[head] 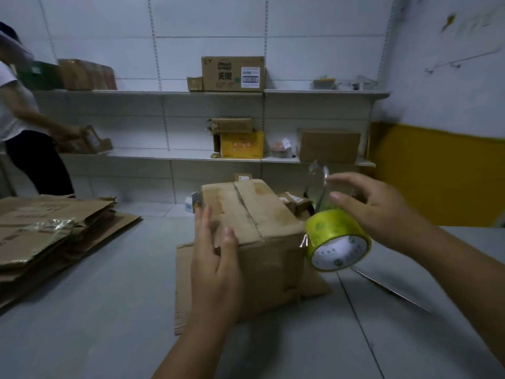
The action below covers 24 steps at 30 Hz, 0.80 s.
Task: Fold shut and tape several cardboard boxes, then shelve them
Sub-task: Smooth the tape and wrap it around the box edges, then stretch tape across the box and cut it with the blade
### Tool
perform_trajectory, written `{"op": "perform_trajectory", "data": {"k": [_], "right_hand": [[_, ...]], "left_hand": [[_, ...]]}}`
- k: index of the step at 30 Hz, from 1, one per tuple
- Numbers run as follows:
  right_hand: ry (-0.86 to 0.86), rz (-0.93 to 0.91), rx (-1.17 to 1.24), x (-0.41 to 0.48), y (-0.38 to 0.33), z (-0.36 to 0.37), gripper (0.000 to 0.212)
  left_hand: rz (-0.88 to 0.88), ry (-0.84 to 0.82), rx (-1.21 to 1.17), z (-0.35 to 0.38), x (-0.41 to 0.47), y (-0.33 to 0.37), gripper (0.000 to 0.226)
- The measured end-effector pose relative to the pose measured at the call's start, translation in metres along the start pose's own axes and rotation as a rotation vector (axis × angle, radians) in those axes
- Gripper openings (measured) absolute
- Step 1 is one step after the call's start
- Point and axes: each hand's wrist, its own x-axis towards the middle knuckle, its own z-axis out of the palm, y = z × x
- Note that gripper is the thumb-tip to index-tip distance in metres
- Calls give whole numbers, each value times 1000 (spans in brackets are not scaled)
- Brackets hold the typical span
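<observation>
1. The cardboard box (262, 214) sits on the table (95, 310) with its flaps shut. It looks light and stiff, so hold it by its sides.
2. The left hand (216, 258) lies flat on top, fingers straight.
3. The right hand (377, 206) seems to pinch the tape strip (317, 184) above the tape roll (338, 242).
4. Flat cardboard (41, 231) lies on the left. A person (21, 119) stands by the shelves (191, 157).

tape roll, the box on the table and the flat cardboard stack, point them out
tape roll (333, 228), head view, on its yellow-green outer band
box (262, 203), head view, on the top flap right of the seam
flat cardboard stack (41, 214), head view, on the top sheet
</observation>
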Motion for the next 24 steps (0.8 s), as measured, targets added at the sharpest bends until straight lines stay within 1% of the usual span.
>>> {"op": "perform_trajectory", "data": {"k": [1,3,4,6,7,8,9,10,11,12,14,16,18,20,21,23,24], "right_hand": [[-42,72,59,-3,11,-1,25],[-187,184,169,-16,24,6,38],[-213,215,246,-22,26,8,43],[-161,244,398,-36,34,5,51],[-84,252,380,-43,44,2,49],[4,273,229,-50,58,-1,39],[42,326,2,-58,74,-3,28],[9,388,-242,-68,89,-2,26],[-55,424,-435,-80,103,3,28],[-111,436,-553,-90,113,9,26],[-108,411,-641,-102,126,19,17],[-50,409,-626,-104,128,24,10],[-17,428,-614,-102,123,27,15],[107,444,-509,-98,109,25,14],[197,426,-423,-95,99,22,16],[316,301,-257,-78,71,17,30],[344,224,-207,-67,52,17,37]], "left_hand": [[-32,35,-33,1,0,1,51],[-76,109,-80,2,5,2,43],[-68,134,-86,0,8,2,40],[-57,171,-86,-7,22,1,35],[-53,191,-89,-11,31,1,34],[-47,204,-92,-15,43,0,35],[-46,192,-89,-18,55,0,34],[-55,162,-91,-20,67,-2,33],[-67,124,-108,-20,77,-6,33],[-87,91,-147,-20,87,-11,33],[-155,15,-246,-21,106,-21,34],[-198,-76,-295,-22,122,-28,34],[-217,-168,-311,-25,138,-30,35],[-201,-245,-264,-26,146,-33,36],[-175,-277,-198,-27,149,-34,32],[-123,-316,-50,-32,152,-39,22],[-122,-294,-5,-35,152,-40,24]]}}
